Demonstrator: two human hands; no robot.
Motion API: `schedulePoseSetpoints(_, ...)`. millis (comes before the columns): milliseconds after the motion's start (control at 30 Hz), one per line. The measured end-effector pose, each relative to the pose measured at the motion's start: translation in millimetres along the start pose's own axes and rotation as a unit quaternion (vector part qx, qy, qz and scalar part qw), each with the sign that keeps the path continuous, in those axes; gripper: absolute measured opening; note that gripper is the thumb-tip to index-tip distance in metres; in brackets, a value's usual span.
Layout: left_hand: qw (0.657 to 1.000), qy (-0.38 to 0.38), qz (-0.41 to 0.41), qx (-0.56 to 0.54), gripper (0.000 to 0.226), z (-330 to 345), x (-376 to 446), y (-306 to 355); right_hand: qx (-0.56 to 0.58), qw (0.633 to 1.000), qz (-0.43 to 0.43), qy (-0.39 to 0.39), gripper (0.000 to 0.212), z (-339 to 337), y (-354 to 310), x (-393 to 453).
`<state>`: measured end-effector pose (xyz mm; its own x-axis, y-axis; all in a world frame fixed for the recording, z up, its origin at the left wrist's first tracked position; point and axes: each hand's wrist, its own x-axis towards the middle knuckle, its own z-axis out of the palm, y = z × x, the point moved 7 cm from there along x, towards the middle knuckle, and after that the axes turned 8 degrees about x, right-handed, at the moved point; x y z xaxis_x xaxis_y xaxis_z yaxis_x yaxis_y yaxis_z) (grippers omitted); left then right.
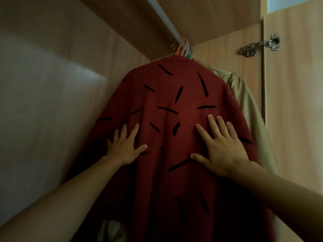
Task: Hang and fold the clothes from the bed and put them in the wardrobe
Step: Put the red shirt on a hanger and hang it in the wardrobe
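A dark red shirt (174, 98) with black dash marks hangs inside the wardrobe from coloured hanger hooks (183, 48) on the white rail (164, 20). My left hand (125, 145) lies flat on the shirt's left side with fingers spread. My right hand (222, 145) presses flat on its right side, fingers straight. Neither hand grips the cloth.
A beige garment (244, 105) hangs behind the red shirt on the right. The wardrobe's left wall (43, 102) is close by. On the right stands the open door (293, 102) with a metal hinge (260, 45). Some pale cloth (111, 229) shows at the bottom.
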<state>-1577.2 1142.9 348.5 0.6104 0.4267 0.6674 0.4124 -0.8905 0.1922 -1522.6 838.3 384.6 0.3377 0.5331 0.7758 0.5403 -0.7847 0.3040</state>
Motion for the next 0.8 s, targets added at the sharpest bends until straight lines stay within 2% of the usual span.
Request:
schedulePoseSetpoints(200,0.998,0.041,0.033,0.043,0.09,-40.2,-48.2,21.1,0.039,0.999,-0.029,0.022,0.094,-24.8,-0.1,-33.0)
schedulePoseSetpoints(400,0.998,0.032,0.048,0.034,0.084,-75.2,-110.5,80.3,0.047,0.999,-0.012,0.023,0.092,-58.0,51.3,-79.8)
schedulePoseSetpoints(633,0.99,0.045,0.135,-0.017,0.078,-111.0,-198.7,225.6,0.077,0.997,0.015,0.004,0.086,-108.8,150.6,-182.4)
schedulePoseSetpoints(800,0.981,0.022,0.184,-0.056,0.076,-105.6,-255.4,340.8,0.067,0.995,0.061,-0.033,0.082,-129.1,223.2,-266.3)
